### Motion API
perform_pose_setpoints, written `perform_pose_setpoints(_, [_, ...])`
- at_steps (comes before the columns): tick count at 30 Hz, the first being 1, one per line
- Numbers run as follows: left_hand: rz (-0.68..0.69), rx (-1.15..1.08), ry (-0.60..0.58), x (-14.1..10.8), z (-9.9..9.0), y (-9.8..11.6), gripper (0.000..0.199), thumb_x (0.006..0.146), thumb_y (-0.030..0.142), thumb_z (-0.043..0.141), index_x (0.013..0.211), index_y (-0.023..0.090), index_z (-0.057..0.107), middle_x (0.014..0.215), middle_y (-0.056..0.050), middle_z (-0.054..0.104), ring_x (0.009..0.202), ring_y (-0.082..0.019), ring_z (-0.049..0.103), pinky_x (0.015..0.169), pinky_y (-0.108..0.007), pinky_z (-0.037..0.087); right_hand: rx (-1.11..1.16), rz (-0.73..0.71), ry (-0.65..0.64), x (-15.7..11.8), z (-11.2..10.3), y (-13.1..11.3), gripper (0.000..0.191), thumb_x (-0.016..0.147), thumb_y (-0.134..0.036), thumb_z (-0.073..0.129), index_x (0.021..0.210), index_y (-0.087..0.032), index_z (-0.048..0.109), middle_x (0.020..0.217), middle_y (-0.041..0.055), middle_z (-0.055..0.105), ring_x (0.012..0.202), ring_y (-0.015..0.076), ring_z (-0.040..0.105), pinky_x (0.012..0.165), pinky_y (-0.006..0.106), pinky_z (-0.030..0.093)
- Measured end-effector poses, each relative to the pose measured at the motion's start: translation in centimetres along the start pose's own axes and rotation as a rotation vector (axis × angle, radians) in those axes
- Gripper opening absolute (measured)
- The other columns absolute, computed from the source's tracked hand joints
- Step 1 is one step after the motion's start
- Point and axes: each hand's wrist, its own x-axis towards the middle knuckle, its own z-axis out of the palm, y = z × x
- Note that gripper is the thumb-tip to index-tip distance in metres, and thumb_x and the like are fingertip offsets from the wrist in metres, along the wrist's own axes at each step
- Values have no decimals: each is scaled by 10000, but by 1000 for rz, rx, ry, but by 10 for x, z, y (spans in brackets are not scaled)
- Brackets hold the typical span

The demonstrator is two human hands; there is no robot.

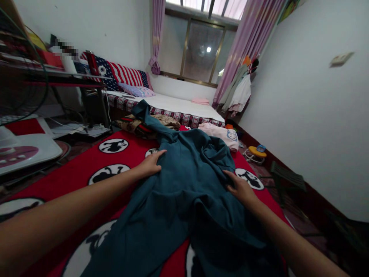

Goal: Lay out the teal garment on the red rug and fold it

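Note:
A dark teal garment [187, 169] lies spread and wrinkled over a red blanket [144, 150] with white and black round patterns. One sleeve stretches away toward the upper left. My left hand [151, 163] pinches the garment's left edge between thumb and fingers. On the opposite edge, my right hand [239, 186] grips the cloth, with its thumb and fingers close together. The lower part of the garment spreads toward me between my forearms.
Beyond the garment lie a brown patterned cloth [135, 125] and a folded pink garment [221, 134]. A white-topped bed [178, 103] stands under the window. At left is a cluttered desk [72, 79]; at right, a yellow stool [256, 152] and a dark folding chair [288, 177].

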Motion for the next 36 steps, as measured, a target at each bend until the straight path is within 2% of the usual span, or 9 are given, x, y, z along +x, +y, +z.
perform_pose_setpoints(5, [-131,-116,-164,-13,-40,23,498,518,170,502,933,203,776,867,-35,746,735,-245,683,639,-287,540,173,83,31,-20,-48,-13,487,727,-271,562,1197,-204,669,1075,81,725,962,272,672,841,384,523])
perform_pose_setpoints(10, [-246,-180,-679,-40,-85,33,291,504,169,602,722,224,785,710,-33,732,650,-244,671,528,-255,498,155,33,-505,-39,-89,-22,259,747,-386,635,909,-247,781,900,34,757,803,231,695,689,283,530])
perform_pose_setpoints(13, [-153,-4,-860,-35,-96,43,110,573,265,691,651,230,760,666,-34,713,636,-228,659,570,-260,501,1,-11,-495,-22,-95,-26,255,723,-485,690,760,-248,774,809,40,740,722,214,675,612,261,499])
perform_pose_setpoints(17, [44,572,-495,4,-86,62,261,775,422,591,807,226,760,823,-60,715,755,-219,658,669,-267,485,-145,-13,-126,38,-72,-38,384,815,-487,605,1047,-202,717,1096,102,692,998,258,644,841,317,491])
perform_pose_setpoints(21, [217,696,-102,50,-38,62,354,868,376,512,1150,243,680,1242,-74,598,1141,-238,566,951,-299,443,-188,173,21,95,-28,-42,734,820,-500,618,1411,-111,423,1336,215,543,1213,331,541,958,391,441])
perform_pose_setpoints(24, [72,637,-64,73,4,41,581,861,409,557,1406,234,461,1437,-123,429,1298,-286,449,1040,-357,394,-93,369,37,116,4,-30,913,793,-577,622,1476,-85,269,1310,249,549,1173,349,577,908,414,471])
perform_pose_setpoints(29, [-239,523,-7,83,45,4,982,777,600,623,1524,143,180,1470,-236,369,1313,-389,419,1030,-477,388,68,423,101,113,36,-1,721,656,-511,761,1207,-85,573,1205,216,633,1130,340,604,905,404,481])
perform_pose_setpoints(32, [-240,449,112,80,51,-7,1036,738,629,646,1509,105,194,1429,-228,441,1288,-375,454,1033,-462,390,325,435,319,100,30,9,499,640,-470,754,973,-110,665,945,142,709,877,279,674,738,353,527])
perform_pose_setpoints(36, [-231,332,204,78,49,-14,974,740,586,672,1480,113,252,1404,-214,482,1272,-342,487,1027,-418,408,601,437,919,76,-19,17,401,676,-466,678,899,-133,661,751,56,663,520,146,542,462,265,434])
